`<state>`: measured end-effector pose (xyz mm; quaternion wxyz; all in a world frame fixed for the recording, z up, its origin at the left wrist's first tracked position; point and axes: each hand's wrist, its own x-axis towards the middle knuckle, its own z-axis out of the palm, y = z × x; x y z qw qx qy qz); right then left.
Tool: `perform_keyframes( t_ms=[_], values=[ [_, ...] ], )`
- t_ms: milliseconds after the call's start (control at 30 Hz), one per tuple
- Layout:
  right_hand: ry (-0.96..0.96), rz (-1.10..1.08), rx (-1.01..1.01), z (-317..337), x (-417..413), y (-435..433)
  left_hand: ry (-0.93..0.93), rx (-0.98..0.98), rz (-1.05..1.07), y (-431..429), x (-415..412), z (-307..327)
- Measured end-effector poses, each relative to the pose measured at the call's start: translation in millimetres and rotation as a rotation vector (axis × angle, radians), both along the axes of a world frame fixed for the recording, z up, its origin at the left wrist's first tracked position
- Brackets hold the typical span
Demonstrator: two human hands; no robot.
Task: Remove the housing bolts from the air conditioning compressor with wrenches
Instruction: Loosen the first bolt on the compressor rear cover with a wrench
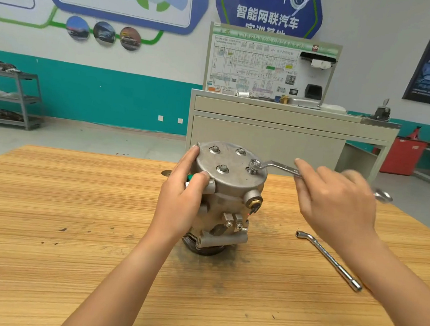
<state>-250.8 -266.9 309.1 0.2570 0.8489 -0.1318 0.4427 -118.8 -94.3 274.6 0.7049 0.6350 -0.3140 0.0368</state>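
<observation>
The compressor stands on end in the middle of the wooden counter, pulley down, round end cover facing up. Your left grip is wrapped on its left side, with the fingertips up against the rim of the cover and the thumb pressed on a boss just below it, so this grip is clamped on the housing.

Three bolts sit in the cover with their heads bare. A fourth bolt, at the right edge, carries the ring end of the offset wrench, and it stands a little higher than the others.

Your right grip lies over the wrench shaft with the first finger stretched along it. The shaft passes under the palm and its open end comes out blurred on the far side. You cannot tell whether the remaining fingers curl round the shaft.

An L-shaped socket wrench lies flat on the counter to the right of the compressor and apart from it, untouched.

Behind the counter stands a grey cabinet with a wiring-diagram board on top, and a metal shelf rack is at the far left wall.
</observation>
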Motion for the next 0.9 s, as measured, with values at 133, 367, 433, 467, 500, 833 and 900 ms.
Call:
perform_keyframes(
  t_ms=[133,367,433,467,500,833,900],
  values=[
    [0.003,0.096,0.088,10,37,-28,-0.009,0.012,-0.013,2,1,0],
    [0.203,0.247,0.137,38,106,-35,-0.013,0.052,-0.007,-1,3,5],
    [0.166,0.301,0.094,37,110,-34,-0.016,0.05,-0.001,-2,2,5],
    [0.126,0.328,0.088,34,111,-33,-0.013,0.047,-0.001,-2,2,4],
    [0.094,0.344,0.119,32,111,-32,-0.006,0.043,-0.004,-2,2,4],
    [0.237,0.424,0.049,46,120,-28,-0.011,0.03,-0.013,2,3,4],
    [0.303,0.457,-0.027,53,122,-26,-0.017,0.024,-0.014,3,4,4]
  ],
)
